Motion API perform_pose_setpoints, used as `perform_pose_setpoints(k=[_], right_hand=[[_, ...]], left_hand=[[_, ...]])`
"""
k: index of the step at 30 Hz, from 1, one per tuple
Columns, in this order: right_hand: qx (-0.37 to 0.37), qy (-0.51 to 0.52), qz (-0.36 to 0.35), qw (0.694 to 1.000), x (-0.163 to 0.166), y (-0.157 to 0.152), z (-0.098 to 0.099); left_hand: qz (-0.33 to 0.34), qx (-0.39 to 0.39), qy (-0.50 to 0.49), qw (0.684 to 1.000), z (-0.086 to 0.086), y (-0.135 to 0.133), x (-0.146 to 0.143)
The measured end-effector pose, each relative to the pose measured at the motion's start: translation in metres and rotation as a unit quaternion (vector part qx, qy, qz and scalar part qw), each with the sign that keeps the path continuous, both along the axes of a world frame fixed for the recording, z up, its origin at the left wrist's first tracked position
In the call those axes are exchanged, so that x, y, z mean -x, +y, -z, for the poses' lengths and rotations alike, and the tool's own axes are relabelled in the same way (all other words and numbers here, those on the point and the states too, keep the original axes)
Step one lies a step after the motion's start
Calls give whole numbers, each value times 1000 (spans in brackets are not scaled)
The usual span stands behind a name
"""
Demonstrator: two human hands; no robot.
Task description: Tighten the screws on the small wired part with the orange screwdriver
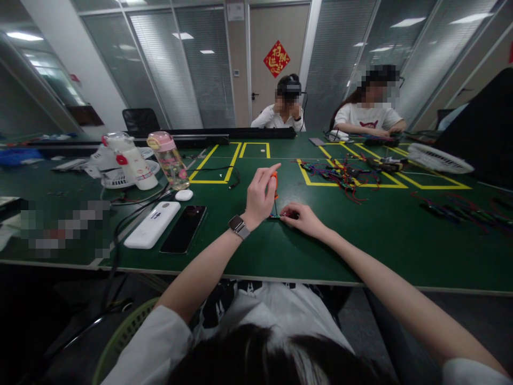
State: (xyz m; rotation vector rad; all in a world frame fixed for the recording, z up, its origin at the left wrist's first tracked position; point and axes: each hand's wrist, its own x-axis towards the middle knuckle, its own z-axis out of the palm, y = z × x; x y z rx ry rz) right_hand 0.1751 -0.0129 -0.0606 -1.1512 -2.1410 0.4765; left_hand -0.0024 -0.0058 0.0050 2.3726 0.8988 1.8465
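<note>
Head view, quick note from my remote seat: my left hand (260, 195) is closed on an orange-handled tool (276, 193), handle caught between thumb and fingers, hand raised off the green table (282, 256). Key relation: a small board (275, 216) lies straight below that grip, directly under the tool's thin dark shaft (276, 207). My right hand (303, 219) is the nearer one, its fingertips touching the board's right end; left hand sits up and to the left of it. I can't tell if those right fingers are clamped on the board or just resting there, since they hide that end, red wire (289, 213) included. Board's long axis runs roughly left to right, one end pointing into the right fingers, the other reaching under the left hand. Tool stands near upright, handle up, shaft down to the board. Around the grip: phone (184, 229) and white power bank (152, 225) off to the left, wired boards in a tangle (344, 174) ahead and right, well apart from both hands.
</note>
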Motion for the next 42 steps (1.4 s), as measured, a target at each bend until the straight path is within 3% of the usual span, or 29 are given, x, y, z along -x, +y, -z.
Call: perform_pose_setpoints(k=[11,22,31,37,42], right_hand=[[0,10,-1,1000,1,0,1],[4,11,-3,1000,0,1,1],[3,8,-4,1000,-1,2,3],[-1,8,-4,1000,-1,2,2],[4,11,1,1000,1,0,0]], left_hand=[[-28,-20,-20,999,-1,3,0],[66,41,-26,997,-4,4,0],[13,12,-37,999,-7,0,1],[57,40,-34,997,-5,0,1],[39,35,-29,998,-5,1,0]])
